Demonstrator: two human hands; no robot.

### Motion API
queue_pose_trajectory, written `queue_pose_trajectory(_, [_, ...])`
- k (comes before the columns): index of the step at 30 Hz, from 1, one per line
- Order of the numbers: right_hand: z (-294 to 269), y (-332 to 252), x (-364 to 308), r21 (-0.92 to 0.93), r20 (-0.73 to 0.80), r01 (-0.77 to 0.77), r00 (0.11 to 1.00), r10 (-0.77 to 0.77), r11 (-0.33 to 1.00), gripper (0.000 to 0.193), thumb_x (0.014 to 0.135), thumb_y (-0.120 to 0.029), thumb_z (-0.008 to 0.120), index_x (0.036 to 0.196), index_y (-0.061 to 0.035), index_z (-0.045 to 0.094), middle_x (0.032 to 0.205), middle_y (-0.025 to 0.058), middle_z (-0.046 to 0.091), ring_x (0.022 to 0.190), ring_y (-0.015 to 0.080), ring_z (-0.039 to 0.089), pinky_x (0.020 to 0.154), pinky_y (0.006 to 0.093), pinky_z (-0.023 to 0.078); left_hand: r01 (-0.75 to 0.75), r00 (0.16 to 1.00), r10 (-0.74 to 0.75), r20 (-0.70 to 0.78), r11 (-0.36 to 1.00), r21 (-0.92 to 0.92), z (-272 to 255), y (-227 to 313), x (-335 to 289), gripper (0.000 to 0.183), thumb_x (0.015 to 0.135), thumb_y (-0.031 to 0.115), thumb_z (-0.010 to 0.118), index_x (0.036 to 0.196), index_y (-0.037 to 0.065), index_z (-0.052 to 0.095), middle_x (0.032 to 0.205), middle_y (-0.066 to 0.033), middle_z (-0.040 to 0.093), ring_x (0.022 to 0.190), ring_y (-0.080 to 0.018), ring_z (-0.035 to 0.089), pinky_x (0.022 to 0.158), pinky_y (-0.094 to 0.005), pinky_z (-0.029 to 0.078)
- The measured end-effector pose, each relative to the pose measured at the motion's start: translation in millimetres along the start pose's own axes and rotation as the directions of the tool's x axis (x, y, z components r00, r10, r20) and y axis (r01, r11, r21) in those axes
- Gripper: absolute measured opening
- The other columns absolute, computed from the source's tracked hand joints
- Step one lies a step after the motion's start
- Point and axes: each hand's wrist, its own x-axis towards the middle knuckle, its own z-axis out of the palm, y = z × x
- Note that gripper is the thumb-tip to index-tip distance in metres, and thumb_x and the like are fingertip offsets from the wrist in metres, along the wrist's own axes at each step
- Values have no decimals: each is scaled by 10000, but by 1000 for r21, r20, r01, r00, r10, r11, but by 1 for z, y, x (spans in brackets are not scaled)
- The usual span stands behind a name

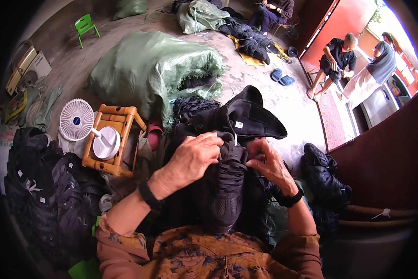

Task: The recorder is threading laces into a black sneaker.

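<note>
A black laced shoe [228, 186] lies over my lap with its toe toward me and its tongue pointing away. My left hand [195, 156] is closed, fingers pinching the left edge of the shoe's collar. Thumb and bent fingers of my right hand [270, 163] grip the collar's right edge; its fingertips are partly hidden. A small white strip shows at the top of the tongue. Just beyond both hands rests another black shoe piece [260, 120], opening upward, with a small white label inside.
On my left, a white fan [107, 143] rests on a bamboo stool [120, 168] beside piled black shoe pieces [51, 181]. A large green sack [139, 69] stands ahead. More black pieces [325, 174] lie right. Blue slippers [282, 77] and other people [338, 58] are farther off.
</note>
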Motion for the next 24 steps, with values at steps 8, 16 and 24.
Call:
queue_pose_trajectory(8, [-18,10,13,-295,216,300,946,-242,907,285,779,-201,768,998,-100,616,1245,146,516,1155,340,529,950,427,452,171,985,-143,96,892,-418,-6,-18,-1,211,742,62,753,901,56,615,870,-55,604,855,-236,584,808,-356,444])
queue_pose_trajectory(16, [-13,-14,18,-149,355,-29,931,81,988,254,893,-270,656,939,-23,619,1342,188,510,1172,281,544,928,356,444,31,990,11,142,957,-288,-4,-13,4,160,749,73,739,892,60,667,860,-49,636,860,-244,609,824,-358,443])
queue_pose_trajectory(24, [14,-22,8,460,92,-291,955,280,839,231,946,-279,618,912,-51,639,1145,37,603,964,77,523,863,257,402,-140,989,147,-9,957,256,19,38,21,260,762,152,720,1007,103,651,999,-30,595,984,-212,572,836,-396,392])
